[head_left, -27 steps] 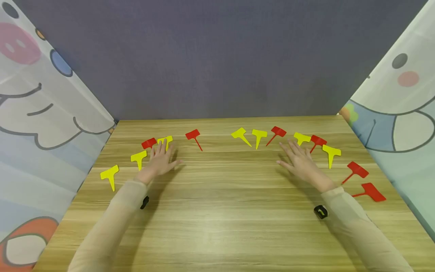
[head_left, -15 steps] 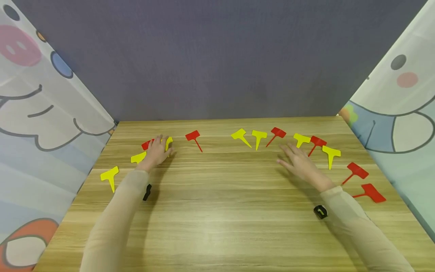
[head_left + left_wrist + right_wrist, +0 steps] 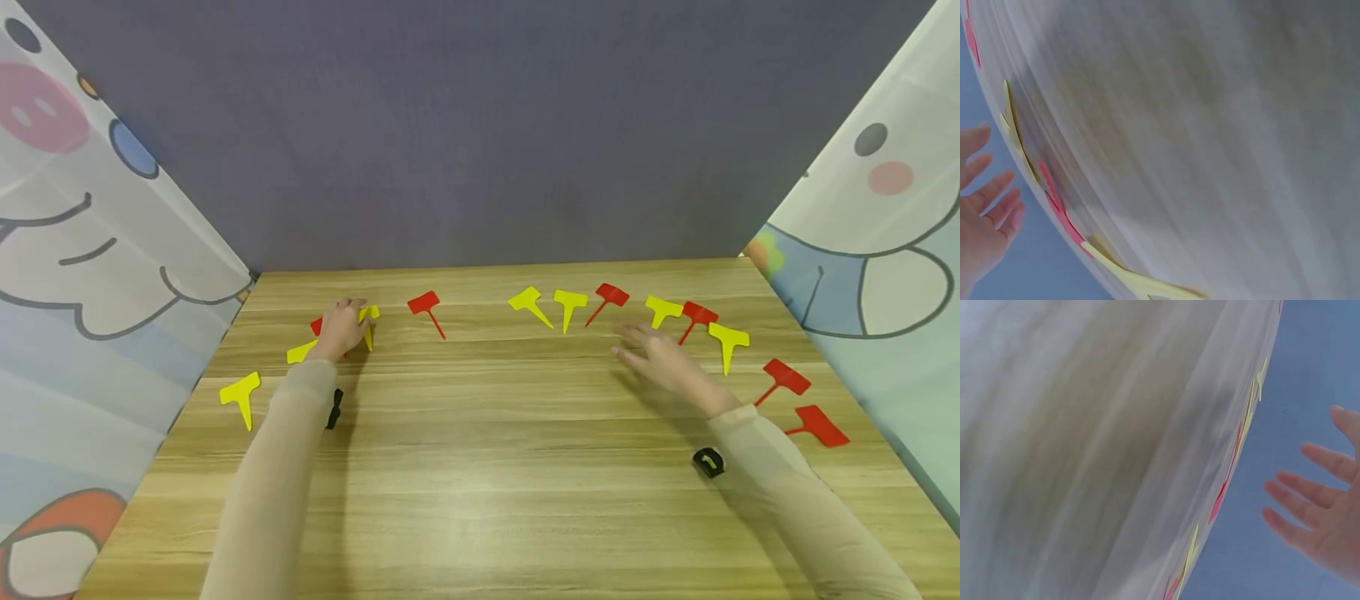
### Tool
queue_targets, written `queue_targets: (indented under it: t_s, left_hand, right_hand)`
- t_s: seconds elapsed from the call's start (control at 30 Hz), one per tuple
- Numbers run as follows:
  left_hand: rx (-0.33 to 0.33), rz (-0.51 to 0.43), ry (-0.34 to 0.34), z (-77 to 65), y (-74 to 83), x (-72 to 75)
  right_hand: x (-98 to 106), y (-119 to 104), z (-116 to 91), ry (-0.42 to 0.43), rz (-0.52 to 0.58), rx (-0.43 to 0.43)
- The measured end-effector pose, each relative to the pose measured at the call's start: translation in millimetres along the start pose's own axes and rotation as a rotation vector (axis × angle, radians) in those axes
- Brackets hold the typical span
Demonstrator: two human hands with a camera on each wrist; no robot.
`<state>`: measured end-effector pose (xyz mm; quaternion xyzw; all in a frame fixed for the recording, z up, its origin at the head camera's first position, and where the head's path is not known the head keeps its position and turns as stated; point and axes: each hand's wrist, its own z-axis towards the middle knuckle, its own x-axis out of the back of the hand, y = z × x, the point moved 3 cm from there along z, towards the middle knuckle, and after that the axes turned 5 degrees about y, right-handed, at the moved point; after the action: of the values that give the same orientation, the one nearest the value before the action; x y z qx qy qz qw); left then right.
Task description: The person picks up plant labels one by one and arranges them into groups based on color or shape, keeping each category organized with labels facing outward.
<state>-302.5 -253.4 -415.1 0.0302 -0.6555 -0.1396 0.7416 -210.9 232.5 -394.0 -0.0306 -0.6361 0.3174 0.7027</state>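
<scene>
In the head view my left hand (image 3: 341, 327) reaches over the far left of the table, fingers bent at a yellow T-shaped plant label (image 3: 369, 314). It partly hides a red plant label (image 3: 317, 326) and another yellow one (image 3: 301, 352). The left wrist view has this hand's fingers (image 3: 996, 194) loosely spread above the labels, with nothing between them. My right hand (image 3: 660, 358) hovers palm down, fingers apart, just in front of a yellow label (image 3: 663, 308) and a red label (image 3: 698, 315). That hand (image 3: 1325, 500) appears with relaxed, separated fingers in the right wrist view.
More labels lie in an arc on the wooden table (image 3: 480, 467), among them a red one (image 3: 425, 302), a yellow one (image 3: 241, 390) and a red one (image 3: 821, 425). A grey panel (image 3: 480, 133) stands behind the table; printed curtains (image 3: 45, 333) hang at both sides.
My left hand has moved forward over the far left labels, and its fingers have bent beside the yellow one. The right hand stays nearly in place, its fingers slightly lower.
</scene>
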Motion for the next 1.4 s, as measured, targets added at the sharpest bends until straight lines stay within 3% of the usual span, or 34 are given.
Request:
queue_targets:
  t_s: [0.37,0.77,0.9,1.0,1.1,1.13,1.17,1.23,1.37,1.4]
  left_hand:
    - [0.102,-0.054,-0.057,0.0,-4.9,-6.2]
    - [0.143,-0.135,-0.109,3.8,-5.1,-4.9]
    - [0.165,-0.167,-0.145,11.4,-9.2,-8.0]
    - [0.145,-0.18,-0.165,27.6,-30.4,-28.9]
    - [0.043,-0.175,-0.078,59.9,-80.1,-78.4]
    - [-0.001,-0.165,-0.039,67.2,-93.1,-91.0]
    - [-0.006,-0.157,-0.045,71.8,-99.6,-97.3]
    - [0.016,-0.142,-0.044,73.8,-99.3,-96.2]
    - [0.14,-0.141,-0.179,34.2,-33.2,-28.8]
    - [0.152,-0.147,-0.181,25.4,-19.5,-15.2]
  right_hand:
    - [-1.9,6.8,4.9,-0.052,0.132,-0.046]
    - [-2.2,6.0,6.7,-0.058,0.155,-0.034]
    - [-1.2,7.2,6.4,-0.052,0.161,-0.031]
    - [-1.3,8.6,6.1,-0.059,0.162,-0.033]
    - [-1.7,9.1,6.4,-0.063,0.164,-0.031]
    - [-1.8,9.0,6.6,-0.062,0.164,-0.029]
    - [-1.7,9.1,6.9,-0.059,0.165,-0.027]
    - [-1.4,8.4,7.6,-0.056,0.168,-0.027]
    - [-1.3,7.5,9.2,-0.056,0.174,-0.026]
    - [-1.5,7.6,9.5,-0.057,0.175,-0.028]
